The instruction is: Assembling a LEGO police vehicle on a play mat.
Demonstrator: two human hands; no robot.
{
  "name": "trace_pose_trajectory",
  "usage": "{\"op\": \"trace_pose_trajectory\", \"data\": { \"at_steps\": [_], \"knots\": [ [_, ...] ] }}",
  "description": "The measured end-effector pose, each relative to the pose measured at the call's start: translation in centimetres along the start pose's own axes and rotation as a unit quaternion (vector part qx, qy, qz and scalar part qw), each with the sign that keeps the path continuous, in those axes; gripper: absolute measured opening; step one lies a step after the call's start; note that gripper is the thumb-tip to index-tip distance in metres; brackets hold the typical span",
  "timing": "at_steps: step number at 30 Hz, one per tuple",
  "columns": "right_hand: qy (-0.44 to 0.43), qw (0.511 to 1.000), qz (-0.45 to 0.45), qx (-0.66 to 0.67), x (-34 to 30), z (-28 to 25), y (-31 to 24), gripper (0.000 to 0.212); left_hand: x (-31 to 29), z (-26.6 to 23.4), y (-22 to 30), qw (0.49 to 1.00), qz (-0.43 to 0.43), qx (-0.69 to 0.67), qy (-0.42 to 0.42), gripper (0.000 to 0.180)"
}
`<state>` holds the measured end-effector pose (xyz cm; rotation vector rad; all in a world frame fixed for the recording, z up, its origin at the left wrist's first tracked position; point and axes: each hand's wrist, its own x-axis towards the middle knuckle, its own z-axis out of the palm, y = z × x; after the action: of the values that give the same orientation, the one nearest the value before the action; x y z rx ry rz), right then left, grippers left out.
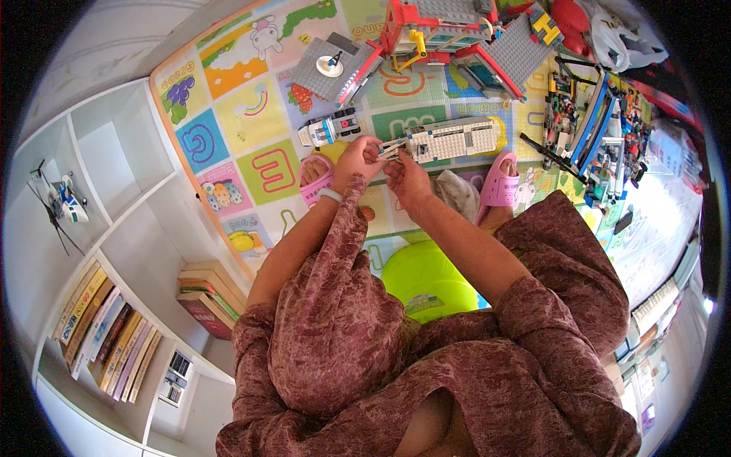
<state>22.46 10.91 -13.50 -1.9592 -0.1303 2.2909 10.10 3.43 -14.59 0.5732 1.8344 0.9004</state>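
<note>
My left hand [359,158], closed in a pinch, holds thin white toy-brick pieces [391,146] at the left end of a long white brick-built model [461,142]. My right hand [409,181] is closed on the near side of that same end, its fingertips partly hiding the pieces. The model lies lengthwise to the right of my hands, with studs and a dark slot along its top. Just beyond my left hand stands a small white brick-built vehicle [329,129] with black and red parts.
A colourful play mat [266,169] covers the floor. Beyond are a red-and-grey brick building [438,38] and a grey plate [327,67]. Loose bricks [560,114] and a blue-and-black model [594,126] lie right. A lime-green stool [422,278] is below me; white shelves [114,206] hold books at left.
</note>
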Motion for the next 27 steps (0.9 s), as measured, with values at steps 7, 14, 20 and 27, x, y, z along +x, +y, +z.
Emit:
{"op": "trace_pose_trajectory", "data": {
  "at_steps": [7,14,20,27],
  "knots": [
    [-0.027,0.999,0.019,0.024,-0.8,0.1,-0.2,0.017,-0.3,-0.2,-0.5,0.997,0.077,0.022,0.021,0.033],
    [-0.073,0.996,0.051,0.022,-1.7,-1.3,0.2,0.015,-0.8,-1.4,-1.6,0.995,0.069,-0.04,-0.063,0.024],
    [-0.145,0.988,0.06,0.006,-2.2,-3.0,0.7,0.016,-1.3,-1.9,-2.3,0.982,-0.009,-0.121,-0.144,0.024],
    [-0.146,0.987,0.065,-0.014,-2.9,-3.0,0.9,0.015,-1.7,-2.7,-2.3,0.975,-0.042,-0.121,-0.184,0.024]
  ]
}}
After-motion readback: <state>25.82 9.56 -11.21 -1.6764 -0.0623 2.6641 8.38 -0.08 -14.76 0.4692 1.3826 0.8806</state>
